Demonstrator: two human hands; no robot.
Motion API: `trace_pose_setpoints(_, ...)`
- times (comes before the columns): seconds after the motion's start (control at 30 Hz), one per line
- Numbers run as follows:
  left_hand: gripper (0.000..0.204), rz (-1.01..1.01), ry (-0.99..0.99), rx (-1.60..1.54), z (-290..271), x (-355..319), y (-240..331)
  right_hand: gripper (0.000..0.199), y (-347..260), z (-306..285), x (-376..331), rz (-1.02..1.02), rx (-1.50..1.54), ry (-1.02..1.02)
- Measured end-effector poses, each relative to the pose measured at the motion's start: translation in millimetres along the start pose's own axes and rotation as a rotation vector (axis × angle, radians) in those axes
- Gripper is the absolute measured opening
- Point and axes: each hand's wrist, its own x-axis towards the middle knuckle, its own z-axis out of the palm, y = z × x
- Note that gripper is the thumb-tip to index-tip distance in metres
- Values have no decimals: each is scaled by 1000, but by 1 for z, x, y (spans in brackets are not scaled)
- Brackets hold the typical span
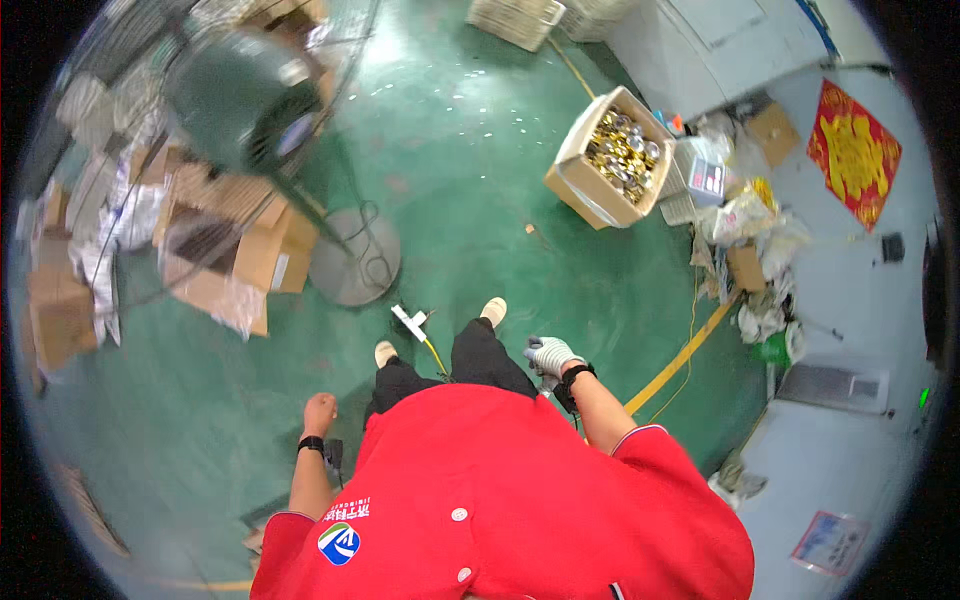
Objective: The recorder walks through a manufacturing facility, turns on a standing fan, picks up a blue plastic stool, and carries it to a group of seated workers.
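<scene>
My left hand [320,412] is bare and hangs at my side, its fingers curled in, with nothing visible in them. A black band sits on that wrist. On my right hand [552,357] is a white striped work glove with grey fingertips. Its fingers are curled, and a bit of greyish material shows beneath them, too small to name. A black strap with a small dark device [566,388] circles the right wrist. Between my shoes and the fan base lies a white power strip [409,322] with a plug in it and a yellow cable.
A black pedestal fan [240,105] stands at the left on a round base [355,257], beside torn cardboard boxes [275,245]. At the far right, a carton [590,195] holds many gold and silver parts [628,155]. Plastic bags [740,215] pile along the wall; crates [515,20] stand far ahead.
</scene>
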Motion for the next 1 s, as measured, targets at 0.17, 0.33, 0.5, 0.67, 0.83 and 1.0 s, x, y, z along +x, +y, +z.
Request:
trace_pose_setpoints(0.17,27,45,-66,414,39,31,87,56,81,-52,21,38,87,64)
trace_pose_setpoints(0.33,41,334,-170,493,148,41,279,31,212,-111,48,-194,139,45)
trace_pose_setpoints(0.5,35,328,-175,308,212,10,369,15,181,-185,59,106,230,37)
trace_pose_setpoints(0.67,36,376,-115,350,221,-6,375,14,151,-235,108,58,308,17)
trace_pose_setpoints(0.83,38,291,-7,178,208,-4,361,15,129,-258,174,-51,253,0)
trace_pose_setpoints(1.0,38,314,147,46,184,14,368,18,7,-254,152,-105,143,-44)
